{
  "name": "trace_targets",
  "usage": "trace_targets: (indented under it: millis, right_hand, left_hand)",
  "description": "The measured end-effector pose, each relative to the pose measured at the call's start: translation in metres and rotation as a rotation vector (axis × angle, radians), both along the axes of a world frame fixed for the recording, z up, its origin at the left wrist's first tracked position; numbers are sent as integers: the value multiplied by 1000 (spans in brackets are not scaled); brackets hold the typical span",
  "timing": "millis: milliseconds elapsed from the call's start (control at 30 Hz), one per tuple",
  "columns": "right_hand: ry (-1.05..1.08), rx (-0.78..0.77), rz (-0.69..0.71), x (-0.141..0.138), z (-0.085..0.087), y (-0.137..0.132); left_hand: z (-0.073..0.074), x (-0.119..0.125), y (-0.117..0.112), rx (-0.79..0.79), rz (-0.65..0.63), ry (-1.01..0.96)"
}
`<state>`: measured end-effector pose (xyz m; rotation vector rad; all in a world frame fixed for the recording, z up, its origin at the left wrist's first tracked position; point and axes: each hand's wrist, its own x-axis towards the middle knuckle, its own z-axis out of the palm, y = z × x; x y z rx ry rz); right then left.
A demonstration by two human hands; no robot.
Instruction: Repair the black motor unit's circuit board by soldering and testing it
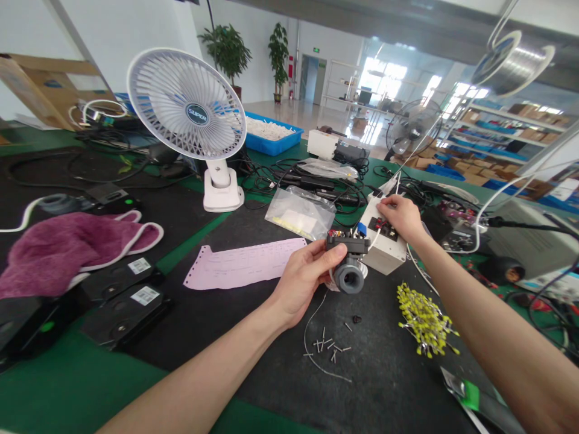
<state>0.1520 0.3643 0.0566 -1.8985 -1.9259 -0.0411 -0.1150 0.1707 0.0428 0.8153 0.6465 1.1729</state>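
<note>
Plainly, from the head view, this looks like a hook-up or testing step. The left hand [303,280] is closed around a grey cylindrical part [349,274], thumb laid across its black top piece and fingers wrapped behind, holding it above the desk [384,386] just in front of the white box [384,250] and almost touching its near corner. The right hand [400,217] rests on top of the box with fingers curled down onto the terminals there. Whether they pinch a lead or only press cannot be told.

The part's round bore faces back toward the person and slightly down. Its long axis therefore runs from the person toward the box, roughly level, with the black piece uppermost. A thin white lead [316,346] trails from it down to the desk.

Judging by this, the next move calls for keeping the part steady and close to the box, so the fine leads reach the terminals without strain.

Nearer the person than the box lie cut wire bits [328,348], and to their right a heap of yellow components [423,319]. Left of the box are a pink paper [244,262] and a plastic bag [301,212], and farther left a white fan [187,105].
</note>
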Motion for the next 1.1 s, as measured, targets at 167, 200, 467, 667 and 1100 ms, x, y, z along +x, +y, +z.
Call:
trace_targets:
  millis: [167, 200, 467, 667, 1100]
  right_hand:
    - [0, -6, -6, -1, 1, 0]
    - [0, -9, -8, -1, 1, -1]
    - [9, -4, -1, 0, 1, -1]
    - [14, -3, -6, -1, 2, -2]
    - [44, -33, -11, 5, 0, 5]
  left_hand:
    - [1, 0, 0, 3, 5, 12]
    - [1, 0, 0, 6, 6, 11]
    - [1, 1, 0, -5, 19, 12]
    - [0, 1, 0, -6, 8, 12]
    - [0, 1, 1, -12, 8, 16]
